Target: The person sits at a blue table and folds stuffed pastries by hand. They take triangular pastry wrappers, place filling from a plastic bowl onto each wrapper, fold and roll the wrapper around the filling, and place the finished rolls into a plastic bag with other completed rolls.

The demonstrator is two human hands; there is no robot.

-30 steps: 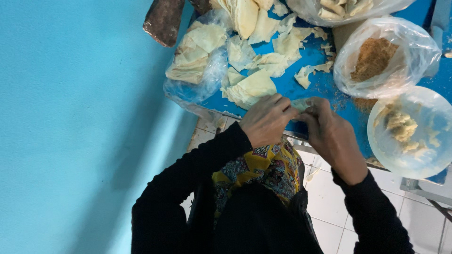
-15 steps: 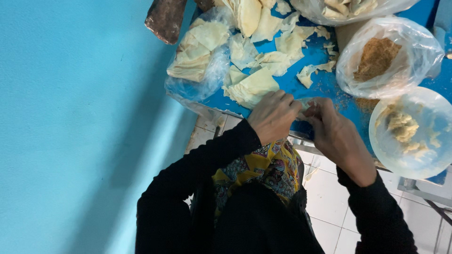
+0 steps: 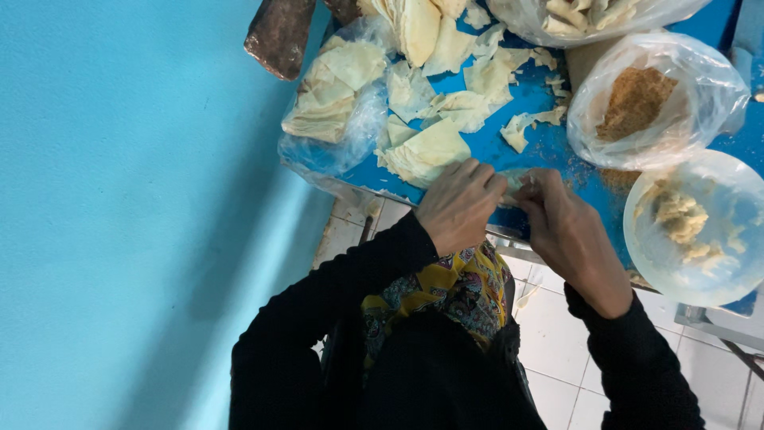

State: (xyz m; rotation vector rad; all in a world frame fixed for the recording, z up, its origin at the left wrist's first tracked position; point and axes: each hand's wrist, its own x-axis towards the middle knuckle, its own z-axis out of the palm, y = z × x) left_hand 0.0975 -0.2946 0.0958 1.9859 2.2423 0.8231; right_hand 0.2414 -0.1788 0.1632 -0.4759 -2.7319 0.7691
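My left hand (image 3: 458, 203) and my right hand (image 3: 569, 231) meet at the near edge of a blue table (image 3: 549, 147). Together they pinch a small pale pastry sheet (image 3: 513, 185), mostly hidden by the fingers. Just beyond the left hand lies a stack of similar thin pale sheets (image 3: 422, 151). To the right of my right hand stands a round clear bowl (image 3: 696, 227) holding lumps of pale filling. Both arms wear black sleeves.
A clear bag of folded sheets (image 3: 334, 87) lies at the table's left corner, and torn sheet scraps (image 3: 493, 76) lie behind. A plastic bag of brown crumbs (image 3: 645, 99) sits at the right. A dark brown block (image 3: 278, 36) is at the top left. A turquoise wall (image 3: 135, 199) fills the left, with white floor tiles (image 3: 557, 326) below.
Both hands stay together on the small sheet, with only slight finger movement. The view has shifted a little.
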